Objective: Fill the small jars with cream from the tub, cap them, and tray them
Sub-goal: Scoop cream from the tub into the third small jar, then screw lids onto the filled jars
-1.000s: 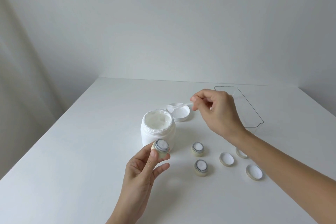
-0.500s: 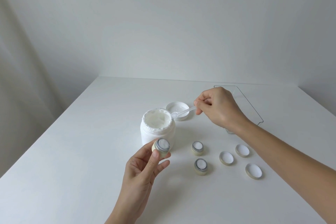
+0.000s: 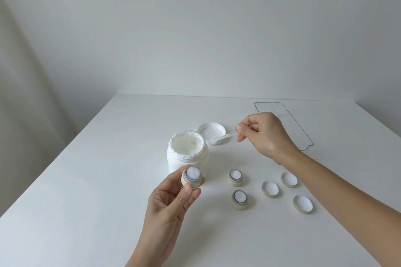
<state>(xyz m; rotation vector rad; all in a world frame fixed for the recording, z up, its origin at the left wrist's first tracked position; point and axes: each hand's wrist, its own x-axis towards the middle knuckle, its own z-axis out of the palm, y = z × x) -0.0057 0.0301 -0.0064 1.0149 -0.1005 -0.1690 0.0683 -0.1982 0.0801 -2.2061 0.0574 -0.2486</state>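
Observation:
An open white tub of cream (image 3: 187, 154) stands mid-table. My left hand (image 3: 171, 204) holds a small cream-coloured jar (image 3: 192, 178) in front of the tub, its mouth facing me and white inside. My right hand (image 3: 263, 134) pinches the handle of a small white spoon (image 3: 219, 139), whose bowl hovers just right of the tub's rim. Two more small jars (image 3: 235, 177) (image 3: 239, 200) stand uncapped on the table. Three caps (image 3: 270, 189) (image 3: 289, 179) (image 3: 303, 204) lie upside down to their right.
The tub's white lid (image 3: 211, 130) lies upside down behind the tub, under the spoon. A clear plastic tray (image 3: 303, 136) sits at the back right, partly hidden by my right hand. The white table meets a wall at the back.
My right hand has brought the spoon from over the lid down toward the tub's right rim. My left hand keeps the jar almost still.

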